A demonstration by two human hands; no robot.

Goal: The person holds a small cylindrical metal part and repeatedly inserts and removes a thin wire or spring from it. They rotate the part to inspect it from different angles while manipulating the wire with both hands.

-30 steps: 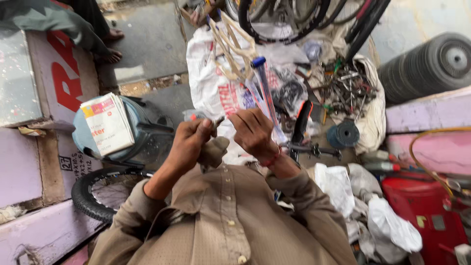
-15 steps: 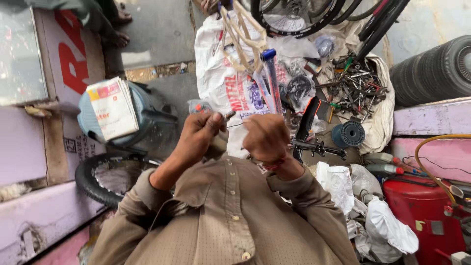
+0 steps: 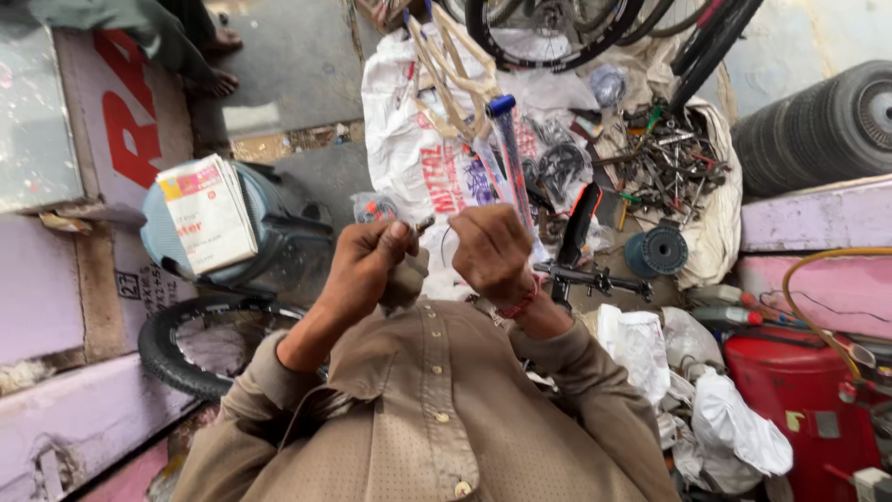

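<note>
My left hand point(image 3: 364, 268) is raised in front of my chest, its fingertips pinching a small dark metal piece point(image 3: 424, 224). My right hand point(image 3: 491, 253) is curled shut right beside it, with a thin wire point(image 3: 445, 244) looping between the two hands. A red thread band circles my right wrist. Both sleeves are tan, like my buttoned shirt point(image 3: 437, 418). What the right fingers grip is hidden behind the knuckles.
A cream bicycle frame with a blue tube point(image 3: 502, 139) lies on a white sack point(image 3: 409, 158). Loose metal tools point(image 3: 669, 158) are piled at the right. There is a black tyre point(image 3: 177, 344), a blue stool with a paper packet point(image 3: 209, 214), a red canister point(image 3: 799, 390) and stacked tyres point(image 3: 827, 121).
Both hands stay close together and shift only slightly, with the fingers working the small piece. The view has drifted a little.
</note>
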